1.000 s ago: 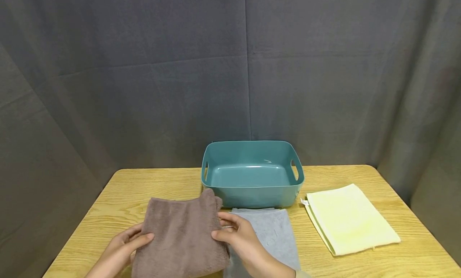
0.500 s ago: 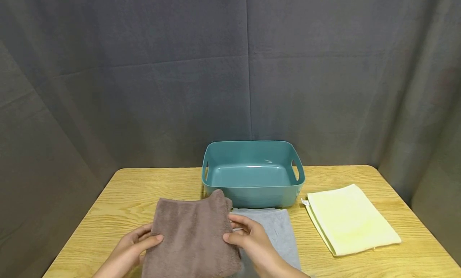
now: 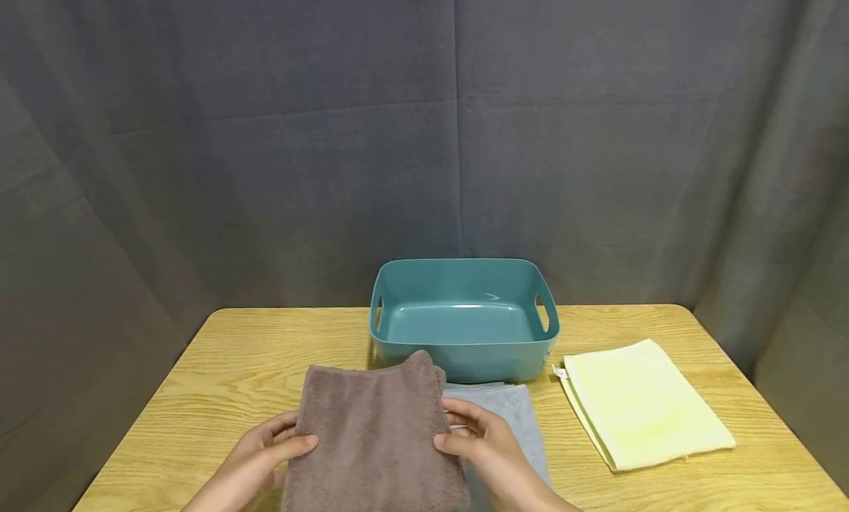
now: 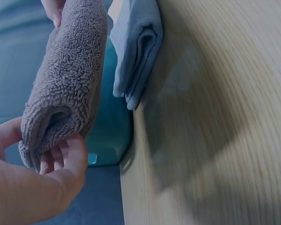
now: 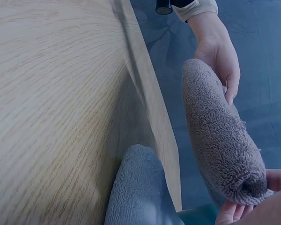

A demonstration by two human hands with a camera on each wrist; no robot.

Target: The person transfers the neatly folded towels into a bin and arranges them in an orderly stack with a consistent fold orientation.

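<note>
- Brown fluffy towel (image 3: 374, 438), folded, lifted off the table (image 3: 225, 365), above the grey towel (image 3: 507, 412)
- left hand (image 3: 255, 460) and right hand (image 3: 487, 453) pinch its side edges
- teal basket (image 3: 464, 317) holds nothing so far; yellow towel (image 3: 646, 401) lies untouched

- Three folded towels: one brown towel (image 3: 374, 438) at the table's near edge, one grey towel (image 3: 507, 416) just beside it at the near edge, and one pale yellow towel (image 3: 643, 403) toward the table's right edge.
- One teal plastic basin (image 3: 464, 350) at the middle of the far edge.
- One wooden table (image 3: 232, 365).
- Two hands: one left hand (image 3: 259, 460), one right hand (image 3: 491, 453).
</note>
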